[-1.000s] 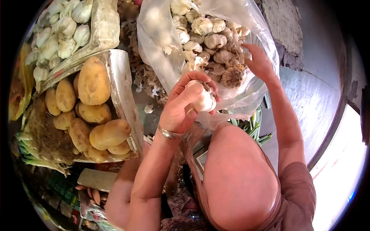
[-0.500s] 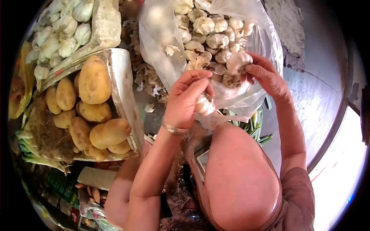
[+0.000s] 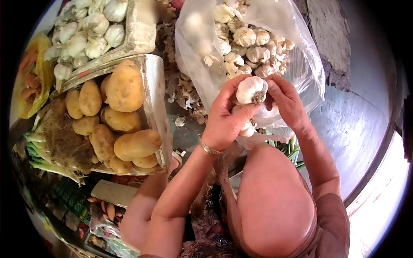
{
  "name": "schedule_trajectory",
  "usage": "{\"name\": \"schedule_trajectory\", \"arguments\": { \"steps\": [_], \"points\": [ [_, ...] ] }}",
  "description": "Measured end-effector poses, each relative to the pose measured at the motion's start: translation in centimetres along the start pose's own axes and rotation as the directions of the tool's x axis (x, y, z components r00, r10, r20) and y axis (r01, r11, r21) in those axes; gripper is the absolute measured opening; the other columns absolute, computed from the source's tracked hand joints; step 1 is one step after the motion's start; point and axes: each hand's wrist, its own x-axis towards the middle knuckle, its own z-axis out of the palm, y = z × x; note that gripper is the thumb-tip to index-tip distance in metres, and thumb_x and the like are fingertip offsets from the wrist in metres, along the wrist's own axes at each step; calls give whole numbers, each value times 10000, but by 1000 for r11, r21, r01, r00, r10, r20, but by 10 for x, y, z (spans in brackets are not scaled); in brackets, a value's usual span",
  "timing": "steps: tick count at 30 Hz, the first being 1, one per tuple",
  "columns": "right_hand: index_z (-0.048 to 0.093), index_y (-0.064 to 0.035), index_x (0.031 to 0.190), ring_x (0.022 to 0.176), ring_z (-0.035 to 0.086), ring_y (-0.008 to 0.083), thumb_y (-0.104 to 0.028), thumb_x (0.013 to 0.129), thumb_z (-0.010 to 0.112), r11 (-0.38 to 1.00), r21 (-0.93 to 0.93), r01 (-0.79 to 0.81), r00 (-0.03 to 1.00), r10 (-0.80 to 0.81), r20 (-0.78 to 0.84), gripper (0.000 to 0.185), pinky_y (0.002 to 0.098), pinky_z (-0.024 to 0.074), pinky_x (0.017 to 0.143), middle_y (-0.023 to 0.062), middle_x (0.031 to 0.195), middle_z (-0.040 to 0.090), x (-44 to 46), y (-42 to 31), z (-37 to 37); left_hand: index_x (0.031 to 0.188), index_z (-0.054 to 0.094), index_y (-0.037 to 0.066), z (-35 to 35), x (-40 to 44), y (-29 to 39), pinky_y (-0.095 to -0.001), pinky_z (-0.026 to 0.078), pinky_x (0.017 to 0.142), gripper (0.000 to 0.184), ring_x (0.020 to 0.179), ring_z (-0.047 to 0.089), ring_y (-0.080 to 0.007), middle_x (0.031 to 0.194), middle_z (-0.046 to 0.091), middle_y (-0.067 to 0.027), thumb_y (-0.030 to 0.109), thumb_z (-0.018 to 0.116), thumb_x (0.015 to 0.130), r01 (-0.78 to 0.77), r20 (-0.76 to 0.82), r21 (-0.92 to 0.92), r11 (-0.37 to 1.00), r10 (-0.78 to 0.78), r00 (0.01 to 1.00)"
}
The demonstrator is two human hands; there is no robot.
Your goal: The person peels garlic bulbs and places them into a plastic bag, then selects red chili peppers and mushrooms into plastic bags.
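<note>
A whitish garlic bulb (image 3: 248, 89), its brown root end facing me, sits between my two hands above the plastic bag. My left hand (image 3: 226, 118) has its thumb and fingers closed around the left side of this bulb. A second garlic bulb (image 3: 247, 129) shows lower down, tucked under the left thumb and palm. My right hand (image 3: 289, 103) has bent fingers against the right side of the upper bulb; their tips are partly hidden. Just beyond the hands, many dusty garlic bulbs (image 3: 258, 54) fill the clear plastic bag (image 3: 194, 51).
To the left, a worn foam box (image 3: 155, 103) holds potatoes (image 3: 124, 92), with another box (image 3: 142, 34) of white garlic (image 3: 95, 23) behind it. Rooted green stalks (image 3: 47, 159) lie at far left. Loose garlic skins (image 3: 187, 92) cover the ground beside the bag.
My right hand has brought its bulb left and down to my left hand, which now grips it too. The left hand keeps the other bulb. The view has shifted slightly.
</note>
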Motion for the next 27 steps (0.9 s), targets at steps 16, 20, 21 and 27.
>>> {"name": "schedule_trajectory", "arguments": {
  "steps": [16,20,21,27],
  "points": [
    [411,-34,1374,1033,558,170,-55,894,616,932,314,181,964,-231,130,523,316,480,864,78,1181,564,-12,-41,35,1374,436,53,-10,-11,48,-264,507,849,592,1063,551,-100,1242,538,-49,7,683,838,-150,46,169,974,144,989],
    [441,-20,1344,932,592,149,-25,922,569,957,224,183,958,-225,179,441,285,503,811,80,1035,610,-7,-44,43,1310,496,76,-24,-14,120,-258,540,756,577,965,604,-114,1203,586,-62,8,719,782,-206,-84,442,873,269,960],
    [476,-17,1310,914,590,139,-12,926,557,964,187,187,954,-224,198,392,275,503,795,75,1014,617,-5,-38,41,1287,514,79,-31,-13,148,-254,549,721,558,918,621,-124,1174,609,-65,18,726,774,-164,-161,395,904,244,956],
    [565,-2,1166,888,584,117,1,930,547,987,162,17,977,-51,209,237,254,496,778,67,973,625,-5,-29,44,1270,550,103,-82,17,277,-272,551,721,545,862,649,-143,1094,662,-81,90,749,762,-43,-317,818,574,511,799]
  ]
}}
